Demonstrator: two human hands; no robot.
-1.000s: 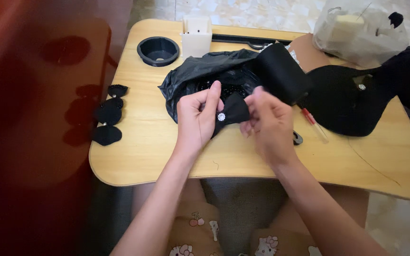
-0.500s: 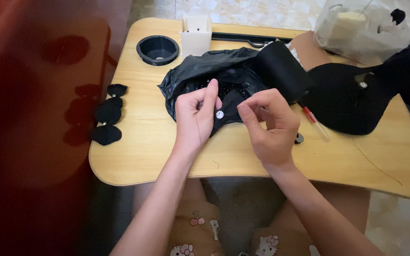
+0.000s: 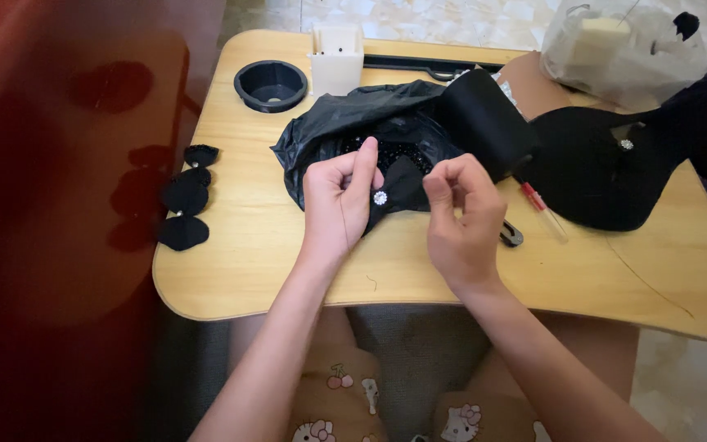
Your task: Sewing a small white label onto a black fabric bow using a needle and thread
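My left hand [image 3: 337, 200] pinches a small black fabric bow [image 3: 401, 187] with a shiny round bead [image 3: 380, 197] at its centre, held just above the wooden lap table [image 3: 239, 262]. My right hand [image 3: 461, 221] hovers beside the bow with thumb and forefinger pinched together; whether it holds a needle or thread is too small to tell. Behind the hands lies a black plastic bag [image 3: 345, 123] with dark beads inside.
A black round cup holder [image 3: 270, 84], a white box [image 3: 336, 47] and a clear plastic bag [image 3: 623, 41] stand at the back. Black fabric [image 3: 599, 172] lies on the right. Three black fabric pieces [image 3: 184, 196] sit at the left edge. A red-capped tube [image 3: 543, 211] lies near my right hand.
My right hand has pulled away from the bow to the right and lifted slightly. My left hand keeps the bow, which now shows its bead more plainly.
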